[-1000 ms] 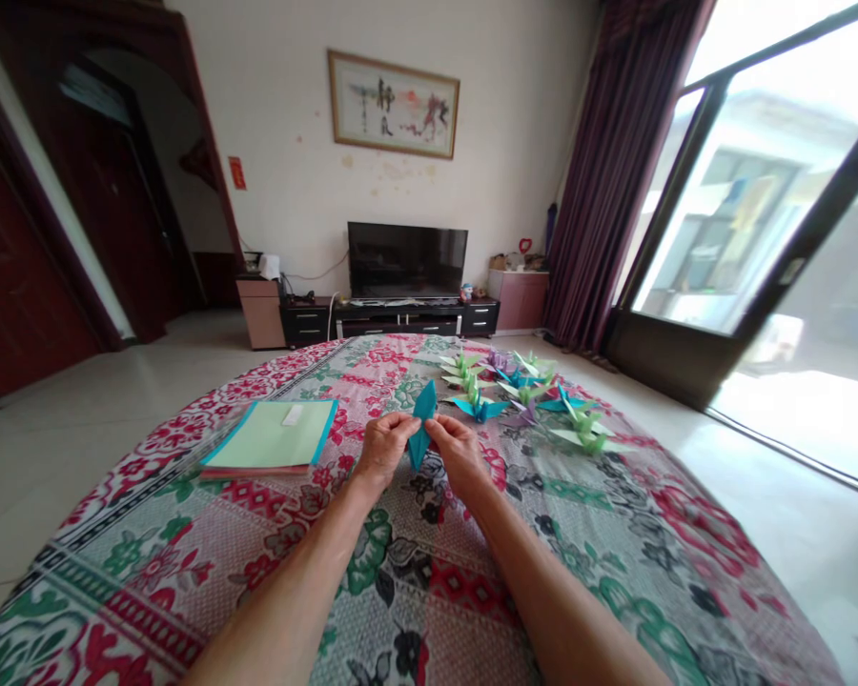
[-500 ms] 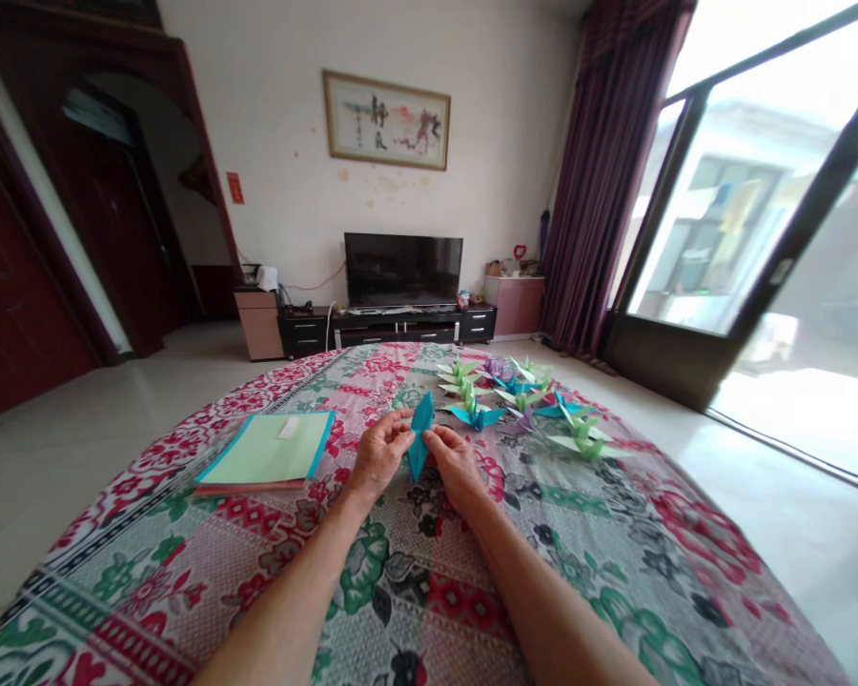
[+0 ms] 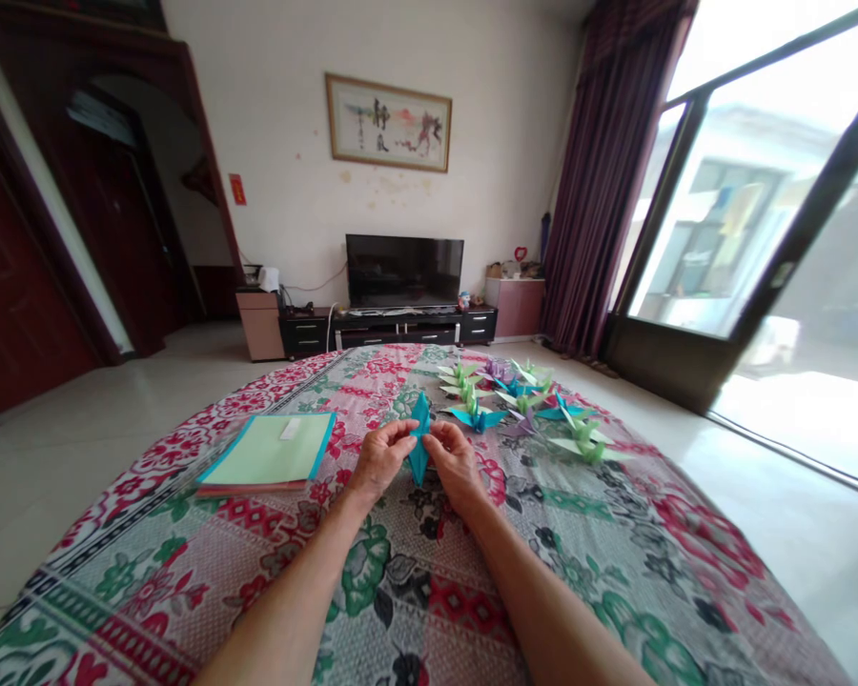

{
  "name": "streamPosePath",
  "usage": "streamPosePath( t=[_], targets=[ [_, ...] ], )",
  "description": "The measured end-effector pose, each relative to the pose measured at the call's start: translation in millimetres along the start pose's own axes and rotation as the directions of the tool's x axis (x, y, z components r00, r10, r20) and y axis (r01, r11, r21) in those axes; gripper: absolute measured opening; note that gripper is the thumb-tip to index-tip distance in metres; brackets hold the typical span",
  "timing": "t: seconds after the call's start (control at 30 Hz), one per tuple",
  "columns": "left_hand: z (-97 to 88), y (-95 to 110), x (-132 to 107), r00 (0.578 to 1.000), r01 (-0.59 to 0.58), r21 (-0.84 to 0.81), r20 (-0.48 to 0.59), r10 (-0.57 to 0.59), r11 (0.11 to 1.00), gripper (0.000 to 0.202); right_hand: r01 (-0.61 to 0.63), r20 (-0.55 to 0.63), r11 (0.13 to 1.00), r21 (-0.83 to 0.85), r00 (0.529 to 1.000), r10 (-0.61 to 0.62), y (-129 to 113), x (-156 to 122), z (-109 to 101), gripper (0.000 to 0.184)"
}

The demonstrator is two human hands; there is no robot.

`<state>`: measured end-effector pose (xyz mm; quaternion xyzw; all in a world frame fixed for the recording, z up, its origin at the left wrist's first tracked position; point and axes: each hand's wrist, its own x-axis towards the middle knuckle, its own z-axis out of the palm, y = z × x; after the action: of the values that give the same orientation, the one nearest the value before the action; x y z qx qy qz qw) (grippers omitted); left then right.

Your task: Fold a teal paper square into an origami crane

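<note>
A blue folded origami paper (image 3: 419, 460), a long narrow diamond in shape, stands upright between my two hands just above the table. My left hand (image 3: 384, 455) pinches its left side between thumb and fingers. From the right, my right hand (image 3: 455, 459) grips the opposite side the same way, thumb toward me. Beyond and to the right stand several folded paper cranes, among them a blue crane (image 3: 478, 416), a green crane (image 3: 587, 446) and a purple crane (image 3: 523, 422).
A stack of square paper (image 3: 264, 455), light green on top with blue edges below, lies to the left with a small white piece (image 3: 290, 430) on it. A flowered tablecloth (image 3: 372, 572) covers the round table. Beyond it is a television (image 3: 404, 273) on a low cabinet.
The blue folded paper has turned slightly and looks narrower and more upright. Both hands keep their pinch, with small finger shifts. The cranes and paper stack stay put.
</note>
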<state>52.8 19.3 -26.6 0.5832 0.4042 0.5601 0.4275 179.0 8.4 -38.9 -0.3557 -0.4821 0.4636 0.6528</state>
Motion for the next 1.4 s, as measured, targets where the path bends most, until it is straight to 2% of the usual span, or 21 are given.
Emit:
streamPosePath(
  t=[0.2, 0.37, 0.63, 0.87, 1.23, 1.4],
  targets=[
    [-3.9, 2, 1, 0.999, -0.002, 0.050, -0.040, 0.004, 0.999, 0.030, 0.176, 0.125, 0.966, -0.187, 0.980, -0.155, 1, 2, -2, 0.026],
    [-2.9, 2, 1, 0.999, -0.048, 0.099, -0.013, 0.050, 0.994, 0.030, 0.276, 0.084, 0.884, -0.379, 0.961, -0.264, 10, 7, -6, 0.026],
    [-0.6, -4, 4, 0.996, -0.080, 0.068, -0.020, 0.081, 0.994, 0.031, 0.329, 0.058, 0.809, -0.488, 0.937, -0.346, 9, 6, -5, 0.024],
    [1.7, -3, 5, 0.996, -0.054, 0.146, -0.057, 0.063, 0.988, 0.026, 0.330, 0.064, 0.774, -0.541, 0.933, -0.353, 5, 4, -5, 0.023],
    [1.3, -2, 4, 0.993, -0.090, 0.224, -0.058, 0.106, 0.970, 0.020, 0.354, 0.082, 0.736, -0.577, 0.922, -0.379, 4, 4, -4, 0.021],
    [1.6, 1, 3, 0.986, -0.132, 0.265, -0.067, 0.155, 0.955, 0.017, 0.366, 0.097, 0.697, -0.616, 0.914, -0.394, -6, 1, -2, 0.020]
  ],
)
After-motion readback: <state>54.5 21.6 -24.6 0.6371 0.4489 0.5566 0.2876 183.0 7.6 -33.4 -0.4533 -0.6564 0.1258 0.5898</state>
